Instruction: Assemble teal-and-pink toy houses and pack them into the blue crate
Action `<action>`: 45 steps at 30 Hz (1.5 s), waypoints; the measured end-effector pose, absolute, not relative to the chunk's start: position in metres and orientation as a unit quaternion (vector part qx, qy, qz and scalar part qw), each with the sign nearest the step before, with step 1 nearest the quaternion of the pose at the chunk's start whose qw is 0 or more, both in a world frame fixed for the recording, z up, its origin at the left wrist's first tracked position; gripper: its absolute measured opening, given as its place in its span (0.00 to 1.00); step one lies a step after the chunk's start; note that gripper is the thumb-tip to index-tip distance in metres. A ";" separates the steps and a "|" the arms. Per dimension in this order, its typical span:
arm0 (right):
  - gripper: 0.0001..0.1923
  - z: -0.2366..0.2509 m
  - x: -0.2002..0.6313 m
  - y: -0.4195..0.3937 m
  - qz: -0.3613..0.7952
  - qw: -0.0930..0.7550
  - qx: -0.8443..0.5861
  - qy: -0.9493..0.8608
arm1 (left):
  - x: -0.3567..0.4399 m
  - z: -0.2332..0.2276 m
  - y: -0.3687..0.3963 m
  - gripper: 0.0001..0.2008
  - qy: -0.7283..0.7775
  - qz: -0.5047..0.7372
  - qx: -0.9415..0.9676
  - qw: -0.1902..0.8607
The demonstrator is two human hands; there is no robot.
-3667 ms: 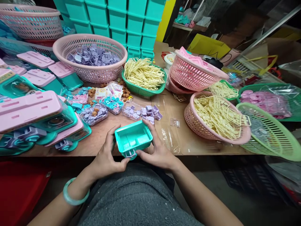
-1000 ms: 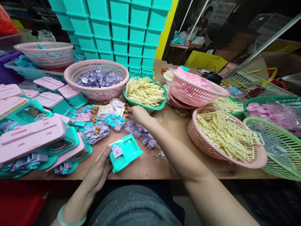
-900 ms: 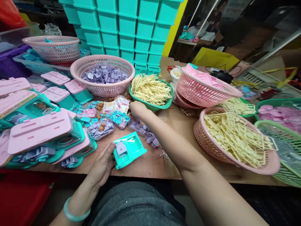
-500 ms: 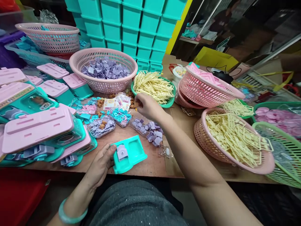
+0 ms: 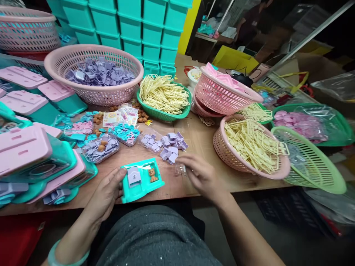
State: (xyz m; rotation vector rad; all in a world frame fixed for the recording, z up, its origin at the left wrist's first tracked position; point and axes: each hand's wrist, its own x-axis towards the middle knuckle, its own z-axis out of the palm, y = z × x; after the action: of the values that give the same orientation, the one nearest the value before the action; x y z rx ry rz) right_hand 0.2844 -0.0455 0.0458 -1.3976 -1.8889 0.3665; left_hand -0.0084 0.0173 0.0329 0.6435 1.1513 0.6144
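The worktop (image 5: 177, 188) runs beneath the left hand (image 5: 107, 187) and the right hand (image 5: 205, 175), out past the fingers on both sides. Well beyond the left fingers rises a stack of teal tubs (image 5: 133, 35). Nearer to them, ahead, stands the pink basket (image 5: 107, 96), heaped with lilac parts. The right basket (image 5: 219, 149), pink too and full of cream frames, is to the right of the right fingers; the green basket (image 5: 163, 116), with more frames, lies ahead of the gap between the hands. Left of the left fingers, lidded boxes (image 5: 24, 149) are piled up.

The teal box (image 5: 145, 192) is in the left fingers — they are closed on its left end, thumb over the edge — and its recessed face is turned up toward the viewer. It stops short of the right fingers. The lilac pack (image 5: 100, 149) sits ahead of the left fingers, and a loose lilac pile (image 5: 172, 146) just ahead of the right ones. In the teal box, a lilac piece (image 5: 134, 177) is just beside the left thumb, and a brown figure (image 5: 152, 175) sits in the recess nearer the right fingers. A clear piece (image 5: 179, 169) is at the right fingertips; those fingers are curled and partly blurred, and I cannot tell whether they grip it.
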 end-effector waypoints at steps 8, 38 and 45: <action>0.13 0.006 0.316 -0.064 0.196 0.288 -0.685 -0.641 | 0.002 0.034 0.016 0.27 0.526 0.273 0.293 0.750; 0.26 0.033 0.218 -0.059 0.477 0.532 -0.616 -0.333 | 0.018 0.047 -0.005 0.38 0.553 0.321 0.355 0.681; 0.26 0.033 0.217 -0.063 0.476 0.529 -0.618 -0.335 | 0.023 0.053 -0.008 0.36 0.558 0.333 0.353 0.673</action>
State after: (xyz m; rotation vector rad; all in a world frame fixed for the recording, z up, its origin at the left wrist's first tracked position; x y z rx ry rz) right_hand 0.2168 -0.0634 0.0332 -1.4753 -0.7991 1.1357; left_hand 0.0231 -0.0077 0.0527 0.7935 1.2553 0.7506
